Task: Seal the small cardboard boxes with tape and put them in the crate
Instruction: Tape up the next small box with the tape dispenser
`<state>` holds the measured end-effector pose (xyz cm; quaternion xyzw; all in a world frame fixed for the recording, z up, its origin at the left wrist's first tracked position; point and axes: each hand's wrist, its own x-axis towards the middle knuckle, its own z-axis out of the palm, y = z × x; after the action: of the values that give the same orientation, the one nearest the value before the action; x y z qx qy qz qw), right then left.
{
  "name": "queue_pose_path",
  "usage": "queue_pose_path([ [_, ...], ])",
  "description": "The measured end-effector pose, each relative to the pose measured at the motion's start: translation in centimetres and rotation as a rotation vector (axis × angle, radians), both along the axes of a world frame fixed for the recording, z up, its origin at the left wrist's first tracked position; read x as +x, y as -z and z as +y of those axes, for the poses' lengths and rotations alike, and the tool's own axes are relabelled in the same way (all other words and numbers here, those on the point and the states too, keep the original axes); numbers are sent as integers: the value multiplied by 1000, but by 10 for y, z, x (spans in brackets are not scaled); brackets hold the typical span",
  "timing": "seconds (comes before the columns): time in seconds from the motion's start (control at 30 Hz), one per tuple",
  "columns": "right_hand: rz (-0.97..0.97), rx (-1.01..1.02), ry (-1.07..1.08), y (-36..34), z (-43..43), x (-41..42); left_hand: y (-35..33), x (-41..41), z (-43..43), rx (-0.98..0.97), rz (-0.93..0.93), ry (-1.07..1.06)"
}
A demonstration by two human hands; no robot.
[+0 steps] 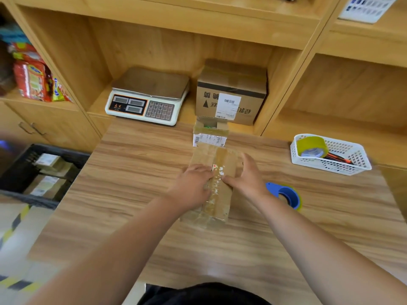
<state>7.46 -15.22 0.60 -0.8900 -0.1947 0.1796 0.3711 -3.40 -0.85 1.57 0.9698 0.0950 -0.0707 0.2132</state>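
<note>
Head view, step in hand: the person is smoothing a tape strip (pixel 217 183) down along the top seam of the small cardboard box (pixel 229 170), which is lying mid-table (pixel 132 194), near the body.
Left hand (pixel 193 183): lying flat on the left of the box top, fingers together and pressing at the edge of the strip.
Right hand (pixel 247 176): spread over the right of the top, thumb pressing toward the strip, fingers reaching the far right edge.
Progress, as a judgement: sealing of this box is looking nearly done; it is not yet in the crate.
Next move, as a judgement: gripping the box by its sides and carrying it left and down to the black crate (pixel 19 170), where taped boxes (pixel 50 164) are already lying.
Waiting box: a second small box (pixel 210 132) is standing just beyond, flaps partly up.
Tape tools: a blue dispenser (pixel 286 194) is lying just right of the right hand; a yellow-green roll (pixel 311 146) is sitting in the white basket (pixel 352 170).
Writing, scale (pixel 147 95): keypad digits are showing; the red logo is too blurred to read.
Writing, large carton (pixel 231 84): upside-down printed characters, a black arrow and a white barcode label (pixel 228 106); none is reading clearly.
Writing, second box: its white label carries barcodes; the text is too small.
</note>
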Motion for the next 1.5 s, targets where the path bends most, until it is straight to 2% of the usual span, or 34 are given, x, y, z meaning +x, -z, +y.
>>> queue_pose_path([
  [0.07, -62, -136, -102, -1, 2, 13, -5, 3, -18, 137, -5, -71],
  [0.17, -54, -206, -223, -2, 5, 26, -2, 6, -45, 237, 31, -135],
  [0.3, -19, -226, -329, -7, 9, 40, 4, 8, -52, 222, 15, -169],
  [0.6, -202, -473, -359, -14, -8, 37, 4, -5, -45, 263, 65, -109],
  [0.73, -195, -419, -243, -13, -18, 21, 14, -13, -51, 313, 34, -116],
  [0.9, -188, -372, -152, -4, -36, -3, 21, -24, -54, 195, -75, -111],
  [1.07, -117, -213, -127, 7, -58, -15, 22, -32, -44, 147, -63, 74],
  [1.27, -137, -98, -199, 16, -86, -21, 19, -30, -28, 115, -20, 223],
  [1.4, -286, -108, -58, 43, -115, -2, 20, -28, -27, 117, -37, 209],
  [1.5, -284, -282, 3, 60, -135, 16, 17, -26, -34, 118, -70, 147],
])
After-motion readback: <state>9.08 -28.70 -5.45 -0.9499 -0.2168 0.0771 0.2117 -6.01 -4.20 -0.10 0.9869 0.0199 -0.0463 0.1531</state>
